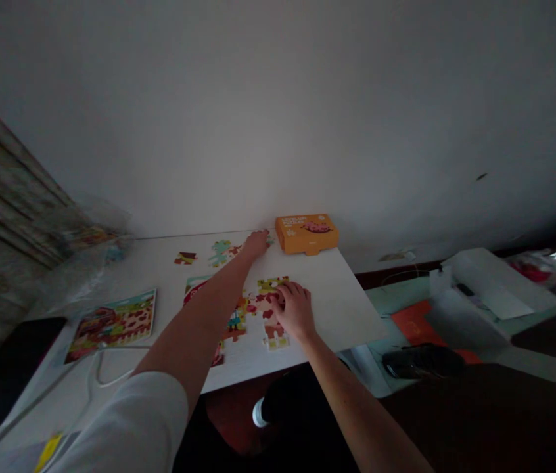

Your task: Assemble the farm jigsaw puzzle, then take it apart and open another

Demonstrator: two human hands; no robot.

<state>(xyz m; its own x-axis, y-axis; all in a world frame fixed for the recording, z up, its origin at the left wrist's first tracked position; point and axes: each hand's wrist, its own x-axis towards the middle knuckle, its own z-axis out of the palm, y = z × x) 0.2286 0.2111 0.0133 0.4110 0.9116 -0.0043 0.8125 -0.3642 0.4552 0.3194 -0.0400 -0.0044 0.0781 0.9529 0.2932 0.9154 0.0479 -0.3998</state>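
My left hand [257,244] reaches to the back of the white table. Its fingers are closed at a small greenish puzzle piece [271,240] beside the orange box. Over a joined strip of puzzle pieces [277,340] rests my right hand [296,310], with bent fingers and the thumb apart from them. This strip has brown, pink and yellow parts. Left of it lies another joined puzzle section [235,328], partly hidden under my left forearm. Loose pieces [219,252] with a light-green figure lie farther back, and a brown and yellow piece [186,258] is left of those.
An orange puzzle box [307,234] stands against the wall. On the left are a farm picture card [115,322], a white cable [98,368], a black case [9,371] and clear plastic wrapping [78,253]. Right of the table, an open white box [487,289] sits lower down.
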